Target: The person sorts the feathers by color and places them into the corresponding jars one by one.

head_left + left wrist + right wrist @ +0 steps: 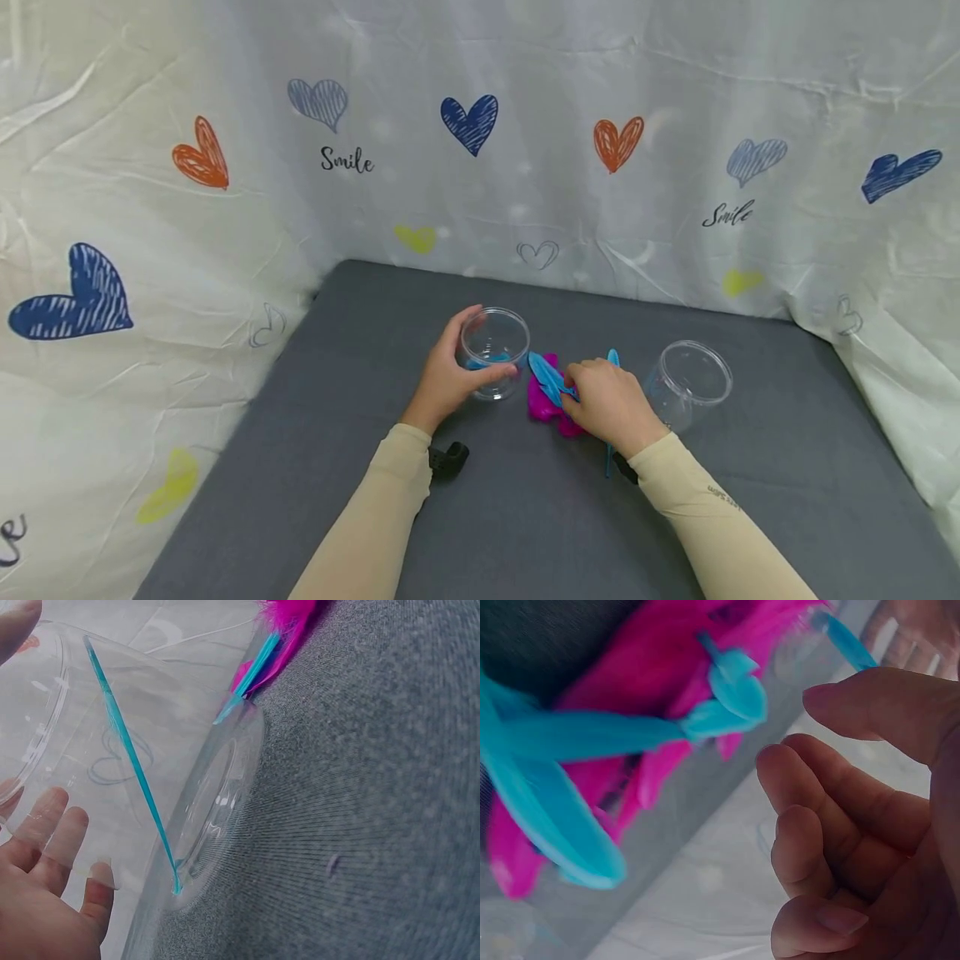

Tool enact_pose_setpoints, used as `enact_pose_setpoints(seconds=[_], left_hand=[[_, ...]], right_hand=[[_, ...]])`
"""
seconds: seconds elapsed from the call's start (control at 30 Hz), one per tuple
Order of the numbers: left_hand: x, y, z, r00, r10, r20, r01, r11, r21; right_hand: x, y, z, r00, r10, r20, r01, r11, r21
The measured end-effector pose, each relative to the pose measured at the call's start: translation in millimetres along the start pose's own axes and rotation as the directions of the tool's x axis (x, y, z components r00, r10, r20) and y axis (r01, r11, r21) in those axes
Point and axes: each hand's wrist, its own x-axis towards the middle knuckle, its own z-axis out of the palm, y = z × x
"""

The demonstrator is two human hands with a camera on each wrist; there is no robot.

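My left hand point(453, 371) holds a clear plastic jar point(522, 340) from its left side, thumb across the front. A thin blue feather point(135, 761) leans inside that jar. To the jar's right, magenta feathers point(542, 406) and blue feathers point(550, 382) lie in a loose pile on the cloth. My right hand point(607, 400) hovers just over the pile and hides part of it. In the right wrist view, its fingers point(799, 847) are loosely bent, with a gap between thumb and forefinger and nothing in it.
A second clear jar point(726, 392) stands right of my right hand. Grey cloth point(540, 517) covers the table. A white curtain point(555, 75) printed with hearts hangs along the back and sides. Black wrist-camera mounts point(450, 461) sit at the wrists.
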Motion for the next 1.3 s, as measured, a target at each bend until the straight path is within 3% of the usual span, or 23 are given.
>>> enact_pose_setpoints(seconds=[0.5,1.0,1.3], left_hand=[[-2.3,-1.0,-1.3,1.000,-0.017,-0.012,0.017,1.000,0.013],[-1.7,-2.9,-1.2,1.000,-0.014,-0.020,0.014,1.000,0.017],[-1.0,-2.8,-0.9,1.000,-0.012,-0.011,0.012,1.000,0.008]], right_hand=[[-13,3,27,0.998,0.057,0.000,-0.057,0.998,0.007],[-13,0,33,0.997,0.079,0.023,-0.079,0.997,0.010],[-16,2,29,0.998,0.060,-0.028,-0.060,0.998,0.003]])
